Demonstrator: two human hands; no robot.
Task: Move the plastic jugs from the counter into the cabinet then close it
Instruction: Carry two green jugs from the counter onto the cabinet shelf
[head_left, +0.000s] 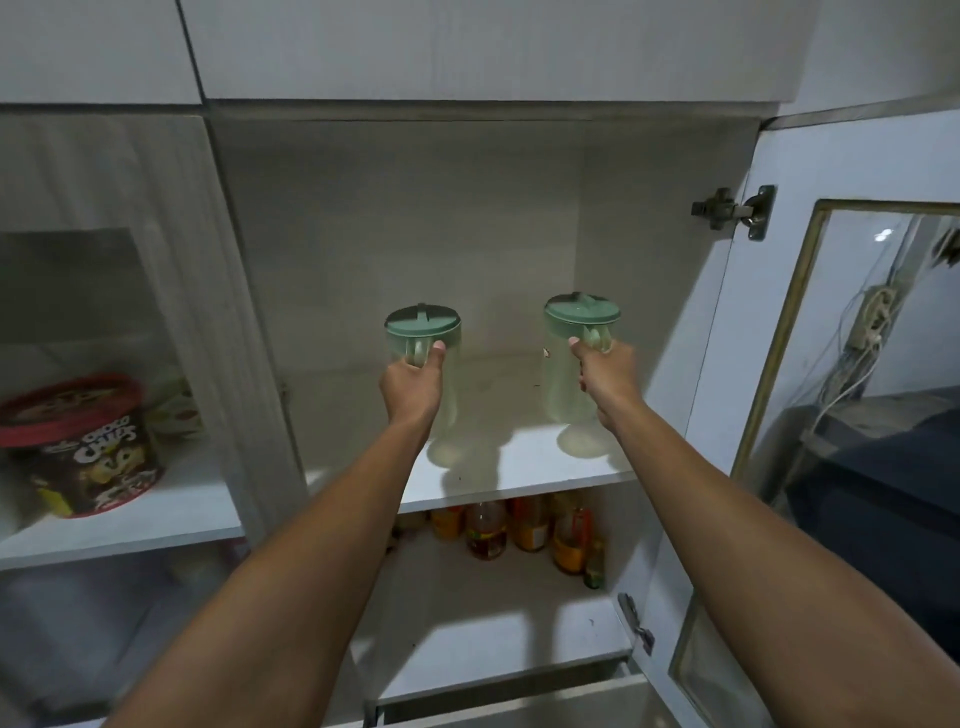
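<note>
Reaching up with both arms, the person has a jug in each hand over the upper shelf (545, 467) of the open cabinet (405, 234). The left hand (413, 387) is wrapped around the handle of the left jug (423, 332), thumb pressed up near the green lid, fingers curled through the loop. The right hand (605, 371) is closed the same way on the handle of the right jug (571, 374), thumb pointing at its lid. Both jugs are pale green and see-through, upright, lids on. Their bases are down at the shelf board, with soft shadows pooling just in front of them; whether they rest fully on it or sit a touch above, I cannot tell. The two jugs stand well apart, bare shelf between them. Below the hands, on the lower shelf, a cluster of bottles (524, 527) with orange and amber contents. Out past the right hand, the cabinet door (727, 364) hangs wide open, its hinge (732, 210) high above the wrist. Off beyond the left hand, behind a glass panel, a red-lidded cereal tub (83, 447) sits on its own shelf.
</note>
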